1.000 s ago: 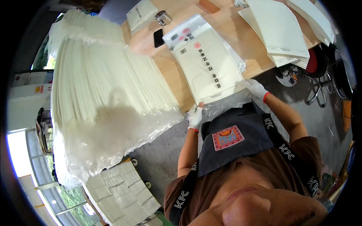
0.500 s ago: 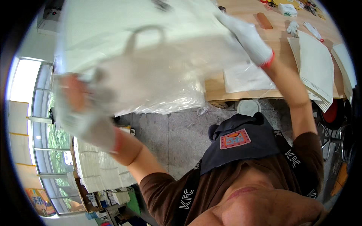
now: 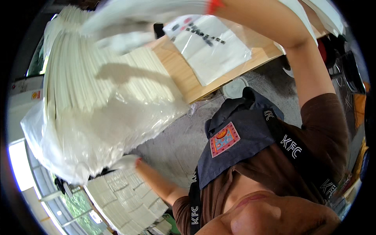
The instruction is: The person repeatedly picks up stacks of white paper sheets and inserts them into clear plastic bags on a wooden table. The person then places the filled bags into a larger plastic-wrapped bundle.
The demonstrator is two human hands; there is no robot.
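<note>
White-gloved left hand (image 3: 124, 162) low under clear plastic wrap (image 3: 78, 149) of the tall paper-bag stack (image 3: 98, 86) on the wooden table (image 3: 184, 74), grip unclear; right hand (image 3: 164, 9) raised, blurred, clutching a white bag (image 3: 117, 19)

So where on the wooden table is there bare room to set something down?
A bare strip of the wooden table lies between the big stack of white sheets in clear plastic and the printed plastic bag. Left of that strip the stack covers everything.
</note>
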